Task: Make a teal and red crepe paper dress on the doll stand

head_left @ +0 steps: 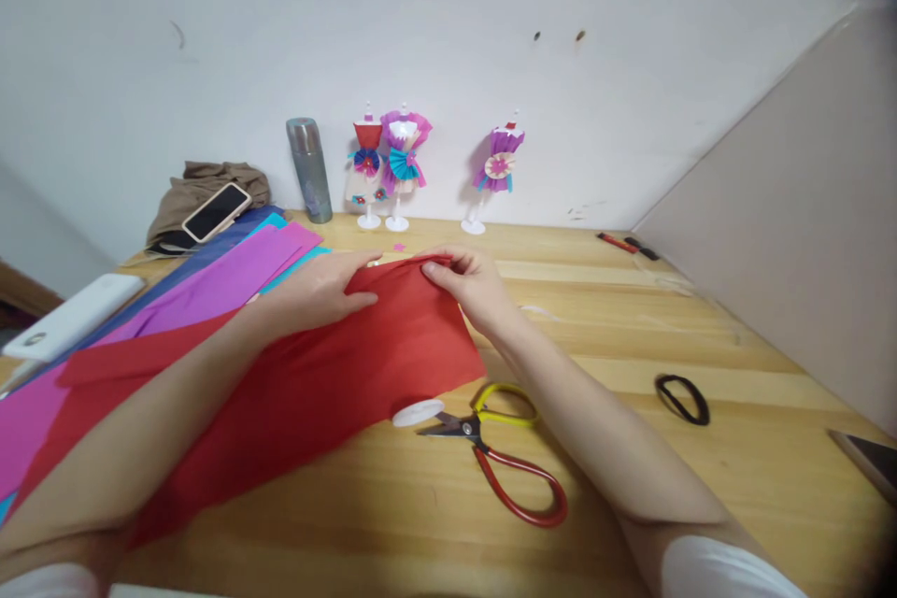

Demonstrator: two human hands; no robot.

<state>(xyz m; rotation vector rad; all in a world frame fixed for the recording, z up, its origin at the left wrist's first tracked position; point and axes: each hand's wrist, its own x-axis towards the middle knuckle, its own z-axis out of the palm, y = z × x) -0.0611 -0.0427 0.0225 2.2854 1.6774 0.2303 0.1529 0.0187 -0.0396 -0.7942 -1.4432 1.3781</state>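
Observation:
A long sheet of red crepe paper (315, 392) slants across the left half of the table. At its far edge, my right hand (473, 285) pinches a folded corner between thumb and fingers. My left hand (319, 291) rests on the sheet's upper part, thumb and forefinger apart. Just below the sheet's right end lie scissors (480, 434) with one yellow and one red handle, blades parted. A white round disc (419, 412) sits by the blade tips, touching or partly under the paper's lower edge.
Purple paper (217, 285) and blue sheets lie at left, near a phone (217, 212), brown cloth (178, 196) and a white device (77, 313). Along the wall stand a thermos (309, 173) and small dressed mannequins (501, 163). A black band (683, 399) lies right.

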